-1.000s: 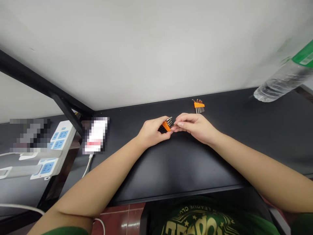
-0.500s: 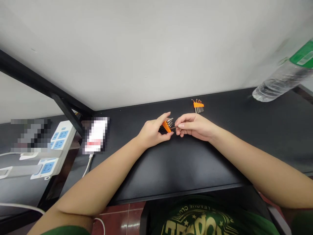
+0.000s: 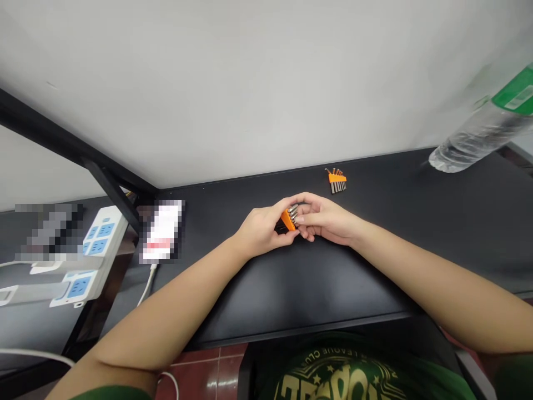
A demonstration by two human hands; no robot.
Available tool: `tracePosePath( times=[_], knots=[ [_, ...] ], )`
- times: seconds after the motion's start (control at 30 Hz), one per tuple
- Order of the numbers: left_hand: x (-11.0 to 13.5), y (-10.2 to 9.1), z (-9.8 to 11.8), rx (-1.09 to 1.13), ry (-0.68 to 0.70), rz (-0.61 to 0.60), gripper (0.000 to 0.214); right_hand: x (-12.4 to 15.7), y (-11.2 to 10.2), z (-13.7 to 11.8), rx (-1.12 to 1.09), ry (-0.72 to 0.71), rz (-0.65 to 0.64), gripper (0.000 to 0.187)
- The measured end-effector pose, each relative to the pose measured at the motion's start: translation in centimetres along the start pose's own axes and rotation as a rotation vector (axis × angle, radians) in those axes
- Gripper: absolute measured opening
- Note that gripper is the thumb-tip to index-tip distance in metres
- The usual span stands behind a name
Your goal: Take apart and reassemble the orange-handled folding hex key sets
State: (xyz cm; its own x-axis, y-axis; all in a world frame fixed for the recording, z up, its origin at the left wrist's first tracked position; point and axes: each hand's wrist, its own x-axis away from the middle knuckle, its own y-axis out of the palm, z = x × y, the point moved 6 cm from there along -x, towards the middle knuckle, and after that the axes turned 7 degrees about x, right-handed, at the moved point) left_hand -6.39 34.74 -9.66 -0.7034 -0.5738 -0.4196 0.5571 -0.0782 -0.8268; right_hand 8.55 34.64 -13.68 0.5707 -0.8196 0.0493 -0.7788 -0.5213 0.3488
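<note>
Over the middle of the desk, my left hand (image 3: 262, 230) grips an orange hex key holder (image 3: 288, 219) between thumb and fingers. Several silvery hex keys (image 3: 293, 210) stick out of its right side. My right hand (image 3: 322, 219) is closed, its thumb and fingertips pinching at the short ends of these keys, close against the holder. The thin hex key there is mostly covered by the fingers. A second orange holder with several hex keys (image 3: 337, 179) lies behind my right hand, near the wall.
At the far right stands a clear plastic bottle (image 3: 462, 145) with a green label. To the left lie a blurred-out phone (image 3: 163, 230) on a white cable and a white power strip (image 3: 100, 244) with plugs. A black metal frame (image 3: 62, 144) rises at the left.
My right hand has moved left with the thin hex key, closing the gap to the holder. The holder has shifted slightly right in my left hand. The second set has not moved.
</note>
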Motion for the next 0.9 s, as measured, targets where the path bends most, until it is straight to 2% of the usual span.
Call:
tracePosePath(
  times=[0.1, 0.27, 0.37, 0.47, 0.6, 0.7, 0.83, 0.9],
  knots=[
    [0.3, 0.2, -0.3, -0.005, -0.007, 0.017, 0.074, -0.1, 0.2, 0.0, -0.029, 0.005, 0.048, 0.035],
    [0.2, -0.1, -0.4, 0.14, -0.014, 0.103, 0.077, -0.1, 0.4, 0.0, -0.067, -0.05, 0.131, 0.034],
    [-0.1, -0.5, -0.4, 0.208, -0.038, 0.144, 0.058, 0.0, 0.4, -0.2, -0.093, -0.103, 0.136, 0.033],
    [-0.5, -0.3, -0.1, 0.197, -0.054, 0.078, 0.036, -0.1, 0.3, -0.4, -0.079, -0.155, 0.172, 0.034],
    [-0.6, -0.4, 0.3, 0.094, -0.058, 0.071, 0.033, -0.3, 0.1, -0.3, -0.012, -0.188, 0.215, 0.036],
    [-0.6, -0.6, 0.5, 0.032, -0.054, 0.101, 0.028, -0.2, 0.1, -0.6, 0.171, -0.222, 0.226, 0.034],
    [-0.5, -0.8, 0.8, 0.001, 0.0, 0.153, 0.029, 0.8, 0.6, -2.0, 0.693, -0.404, 0.346, 0.02],
    [-0.4, -0.8, 0.9, -0.002, 0.016, 0.161, 0.03, 1.2, 1.1, -2.8, 0.906, -0.496, 0.366, 0.018]
  ],
)
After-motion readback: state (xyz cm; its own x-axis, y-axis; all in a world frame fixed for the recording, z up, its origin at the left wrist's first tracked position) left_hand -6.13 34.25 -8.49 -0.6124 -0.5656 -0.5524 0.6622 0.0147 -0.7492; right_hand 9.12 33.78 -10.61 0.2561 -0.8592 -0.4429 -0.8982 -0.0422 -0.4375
